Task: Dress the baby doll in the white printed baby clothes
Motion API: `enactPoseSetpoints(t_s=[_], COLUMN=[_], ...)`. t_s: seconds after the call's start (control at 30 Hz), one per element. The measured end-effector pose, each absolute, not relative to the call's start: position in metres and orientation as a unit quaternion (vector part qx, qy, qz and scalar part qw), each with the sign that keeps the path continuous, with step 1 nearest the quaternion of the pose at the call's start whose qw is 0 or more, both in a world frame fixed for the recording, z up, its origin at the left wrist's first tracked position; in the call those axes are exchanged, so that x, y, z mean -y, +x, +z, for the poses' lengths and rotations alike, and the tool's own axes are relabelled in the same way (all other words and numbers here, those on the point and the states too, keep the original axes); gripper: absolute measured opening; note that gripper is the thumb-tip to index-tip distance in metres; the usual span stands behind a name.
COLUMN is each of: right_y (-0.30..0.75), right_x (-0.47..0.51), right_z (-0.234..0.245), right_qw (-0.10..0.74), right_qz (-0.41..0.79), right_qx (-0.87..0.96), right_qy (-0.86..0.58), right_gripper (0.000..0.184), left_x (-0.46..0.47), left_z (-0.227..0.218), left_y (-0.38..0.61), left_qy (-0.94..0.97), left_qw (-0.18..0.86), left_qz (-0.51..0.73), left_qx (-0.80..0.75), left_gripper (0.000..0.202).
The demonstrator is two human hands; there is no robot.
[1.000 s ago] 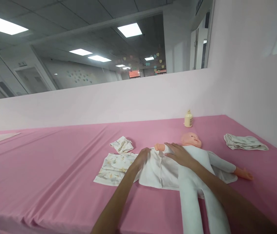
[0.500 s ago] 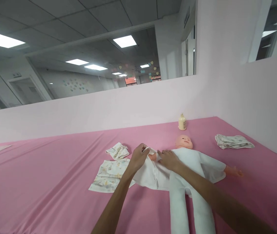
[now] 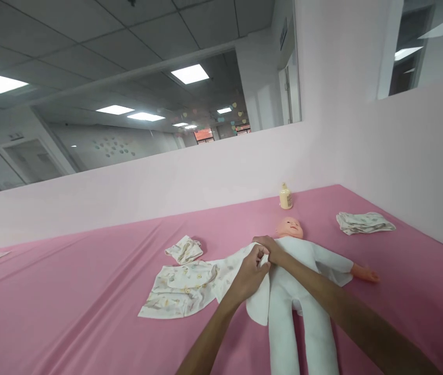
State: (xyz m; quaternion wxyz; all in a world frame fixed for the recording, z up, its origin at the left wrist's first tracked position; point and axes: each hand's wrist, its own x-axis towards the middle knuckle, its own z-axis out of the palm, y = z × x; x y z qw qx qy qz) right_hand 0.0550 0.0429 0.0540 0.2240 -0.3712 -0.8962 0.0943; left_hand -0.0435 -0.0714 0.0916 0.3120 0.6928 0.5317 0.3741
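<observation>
A baby doll (image 3: 297, 265) with a white cloth body lies on its back, head toward the wall. Beside it, a white baby shirt with a small animal print (image 3: 184, 286) is spread out, one side drawn up against the doll's shoulder. My left hand (image 3: 250, 273) pinches the edge of this shirt, fingers closed. My right hand (image 3: 271, 250) is closed around the gathered cloth at the doll's shoulder, its fingertips partly hidden. The doll's arm on this side is covered by cloth and hands; its other arm stretches out to the right, bare hand showing.
A pink sheet (image 3: 100, 291) covers the surface. A crumpled printed cloth (image 3: 185, 250) lies behind the shirt. Toward the wall stands a cream pump bottle (image 3: 286, 198). Folded printed cloth (image 3: 365, 223) lies at the right. White walls with windows rise behind and to the right.
My left hand has moved right, bringing the shirt's side over the doll's near arm. The doll's hand that showed between my hands is now covered. The view has shifted slightly.
</observation>
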Motion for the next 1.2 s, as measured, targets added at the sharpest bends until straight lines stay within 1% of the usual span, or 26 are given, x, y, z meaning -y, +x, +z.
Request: enactPoseSetpoints(t_s=[0.07, 0.17, 0.23, 0.3, 0.4, 0.5, 0.57, 0.6, 0.67, 0.73, 0.8, 0.83, 0.9, 0.97, 1.1, 1.17, 1.2], right_y=[0.058, 0.064, 0.071, 0.077, 0.083, 0.093, 0.110, 0.123, 0.157, 0.199, 0.242, 0.261, 0.292, 0.310, 0.325, 0.333, 0.338], right_x=[-0.049, -0.057, -0.062, -0.065, -0.063, -0.050, -0.035, -0.026, -0.009, 0.006, 0.017, 0.021, 0.030, 0.036, 0.036, 0.031, 0.027], right_z=[0.062, 0.070, 0.072, 0.073, 0.073, 0.072, 0.067, 0.062, 0.047, 0.030, 0.015, 0.009, 0.002, -0.003, -0.016, -0.023, -0.026], right_qw=[0.192, 0.173, 0.167, 0.160, 0.155, 0.164, 0.216, 0.258, 0.368, 0.423, 0.419, 0.420, 0.434, 0.466, 0.569, 0.616, 0.627], right_qz=[0.078, 0.030, 0.004, -0.009, -0.009, 0.000, 0.028, 0.049, 0.099, 0.099, 0.096, 0.120, 0.205, 0.280, 0.343, 0.416, 0.464], right_qx=[0.889, 0.871, 0.861, 0.858, 0.862, 0.868, 0.872, 0.869, 0.831, 0.757, 0.683, 0.637, 0.567, 0.508, 0.402, 0.350, 0.322], right_qy=[-0.407, -0.460, -0.480, -0.488, -0.482, -0.468, -0.438, -0.420, -0.404, -0.488, -0.591, -0.634, -0.670, -0.668, -0.630, -0.570, -0.536], right_gripper=[0.012, 0.025, 0.030, 0.031, 0.030, 0.028, 0.027, 0.026, 0.025, 0.026, 0.029, 0.031, 0.033, 0.032, 0.025, 0.021, 0.020], left_x=[0.079, 0.090, 0.096, 0.100, 0.105, 0.113, 0.116, 0.116, 0.111, 0.097, 0.074, 0.059, 0.027, -0.005, -0.051, -0.060, -0.061], left_z=[0.087, 0.079, 0.071, 0.064, 0.059, 0.063, 0.069, 0.072, 0.078, 0.083, 0.087, 0.088, 0.088, 0.084, 0.067, 0.061, 0.060], left_y=[-0.043, -0.040, -0.038, -0.038, -0.042, -0.048, -0.049, -0.047, -0.039, -0.023, 0.000, 0.014, 0.045, 0.076, 0.117, 0.122, 0.120], left_qy=[0.687, 0.684, 0.680, 0.673, 0.667, 0.684, 0.711, 0.723, 0.740, 0.765, 0.811, 0.838, 0.890, 0.928, 0.934, 0.925, 0.923], left_qw=[0.302, 0.292, 0.302, 0.317, 0.321, 0.308, 0.270, 0.241, 0.188, 0.164, 0.159, 0.150, 0.122, 0.102, 0.103, 0.104, 0.099], left_qz=[0.354, 0.319, 0.305, 0.304, 0.300, 0.256, 0.243, 0.251, 0.277, 0.292, 0.280, 0.268, 0.224, 0.145, -0.022, -0.052, -0.052], left_qx=[-0.558, -0.588, -0.594, -0.594, -0.602, -0.610, -0.603, -0.597, -0.583, -0.550, -0.489, -0.451, -0.378, -0.328, -0.341, -0.362, -0.368], left_gripper=[0.022, 0.023, 0.020, 0.017, 0.019, 0.023, 0.025, 0.027, 0.029, 0.030, 0.030, 0.031, 0.034, 0.045, 0.068, 0.066, 0.061])
